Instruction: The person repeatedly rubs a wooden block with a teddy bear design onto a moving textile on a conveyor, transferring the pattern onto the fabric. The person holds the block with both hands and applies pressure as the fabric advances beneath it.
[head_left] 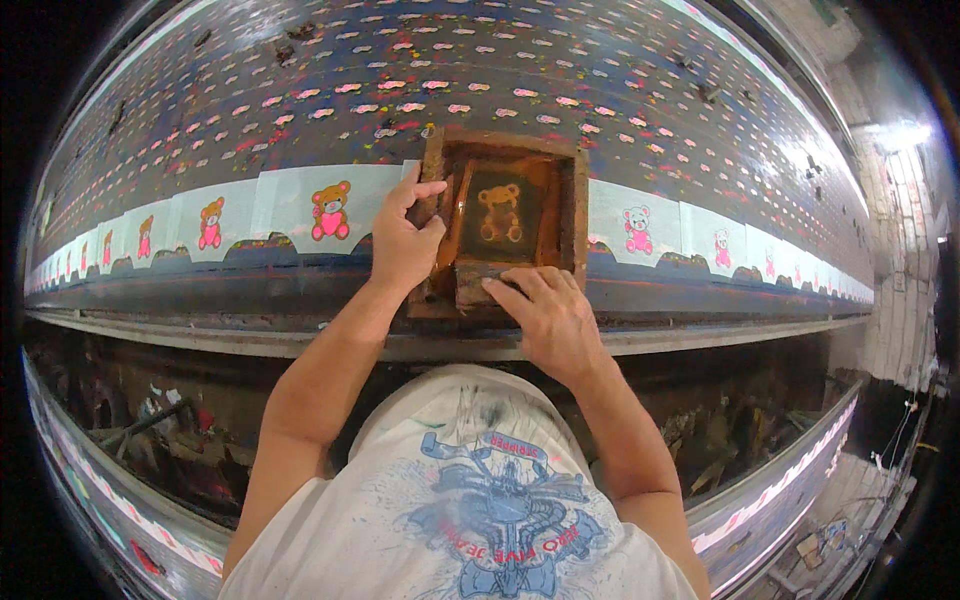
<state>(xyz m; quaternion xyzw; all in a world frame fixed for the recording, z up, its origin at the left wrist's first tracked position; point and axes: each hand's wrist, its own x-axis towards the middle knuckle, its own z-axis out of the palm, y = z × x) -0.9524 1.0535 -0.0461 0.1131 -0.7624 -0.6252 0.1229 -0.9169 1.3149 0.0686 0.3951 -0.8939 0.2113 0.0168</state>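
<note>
A wooden screen printing frame (571, 215), stained brown, lies over the row of fabric pieces in front of me. A bear shape (500, 212) shows in its dark mesh. My left hand (408, 238) is closed on the frame's left side, thumb and fingers bent over the edge. Inside the frame's near end stands a squeegee (470, 286) with a worn wooden body. My right hand (552, 312) grips it from the right, fingers over its top; its blade edge is hidden. Brown paint wets the inside of the frame.
Left of the frame, pale fabric pieces (375, 182) carry brown bears with pink hearts (330, 210). Pieces on the right show bears in pink and outline only (637, 230). The long dark printing table (300, 130) bears rows of small prints. A metal rail (250, 343) edges its near side.
</note>
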